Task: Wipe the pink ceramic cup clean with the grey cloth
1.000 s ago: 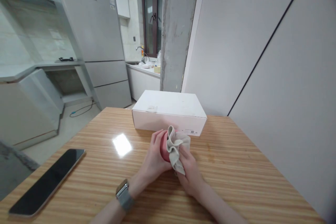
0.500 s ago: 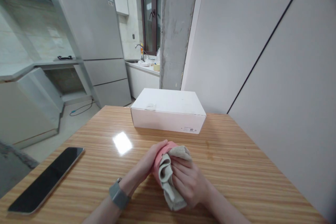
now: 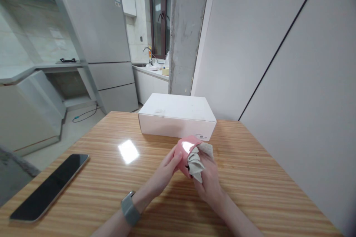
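Left hand [image 3: 167,164] grips a pink cup [image 3: 185,149], glossy, tilted, held just above the wooden table [image 3: 250,177] | right hand [image 3: 208,177] pinches a crumpled beige cloth [image 3: 196,159] against its rim | white box [image 3: 178,116] just behind | black phone [image 3: 50,187] far left.

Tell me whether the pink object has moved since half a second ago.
Yes. The pink object, held in both hands, has gone up and to the right, closer to the white box.
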The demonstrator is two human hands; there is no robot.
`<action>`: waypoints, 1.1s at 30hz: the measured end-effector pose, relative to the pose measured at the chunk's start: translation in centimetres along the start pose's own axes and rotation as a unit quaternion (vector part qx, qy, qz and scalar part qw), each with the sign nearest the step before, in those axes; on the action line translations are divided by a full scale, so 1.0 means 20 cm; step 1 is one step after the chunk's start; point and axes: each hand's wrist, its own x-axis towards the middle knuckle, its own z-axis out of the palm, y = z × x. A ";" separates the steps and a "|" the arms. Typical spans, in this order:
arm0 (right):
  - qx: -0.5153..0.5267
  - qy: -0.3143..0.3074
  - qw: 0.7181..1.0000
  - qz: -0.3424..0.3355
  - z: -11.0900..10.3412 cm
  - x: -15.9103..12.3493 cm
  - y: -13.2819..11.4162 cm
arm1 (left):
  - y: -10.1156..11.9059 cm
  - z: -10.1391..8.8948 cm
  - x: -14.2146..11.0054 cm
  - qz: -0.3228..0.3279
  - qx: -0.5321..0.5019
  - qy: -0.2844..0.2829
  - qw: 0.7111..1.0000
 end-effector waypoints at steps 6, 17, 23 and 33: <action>-0.078 -0.038 0.983 -0.162 -0.03 -0.02 0.02 | 0.01 -0.03 0.02 -0.032 -0.033 -0.030 0.999; 0.022 -0.022 0.997 -0.076 0.02 -0.01 0.07 | 0.03 -0.05 0.00 0.017 0.145 0.026 0.989; 0.056 0.073 0.995 -0.024 0.01 -0.02 0.08 | -0.02 -0.02 -0.01 0.014 0.000 -0.052 0.999; -0.055 -0.045 0.975 -0.212 0.04 -0.01 0.00 | 0.07 -0.08 0.03 -0.046 0.164 0.051 0.984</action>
